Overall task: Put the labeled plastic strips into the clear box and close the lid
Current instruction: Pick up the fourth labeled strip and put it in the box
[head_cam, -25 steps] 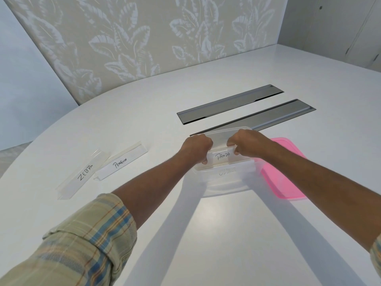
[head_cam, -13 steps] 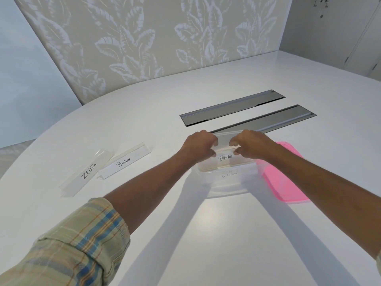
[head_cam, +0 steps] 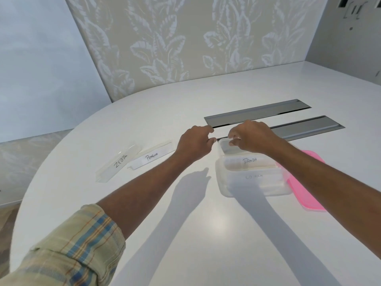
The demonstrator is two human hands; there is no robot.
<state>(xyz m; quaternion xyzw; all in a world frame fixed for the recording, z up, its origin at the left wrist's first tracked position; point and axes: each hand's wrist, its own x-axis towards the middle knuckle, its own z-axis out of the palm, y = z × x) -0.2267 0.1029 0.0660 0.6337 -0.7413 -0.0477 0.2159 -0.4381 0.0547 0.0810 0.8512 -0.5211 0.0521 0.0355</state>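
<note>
Now, both hands loosely curled, empty, over clear box [head_cam: 253,182], PANDA strip [head_cam: 250,162] inside, glossy table [head_cam: 206,234].

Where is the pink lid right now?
The pink lid lies flat on the table, right of the clear box, partly under the right forearm.

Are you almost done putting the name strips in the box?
About halfway. The Panda strip and another strip already lie in the clear box. Both hands, left and right, hold nothing. The Zebra strip and Penguin strip wait on the table, and the pink lid is off.
</note>
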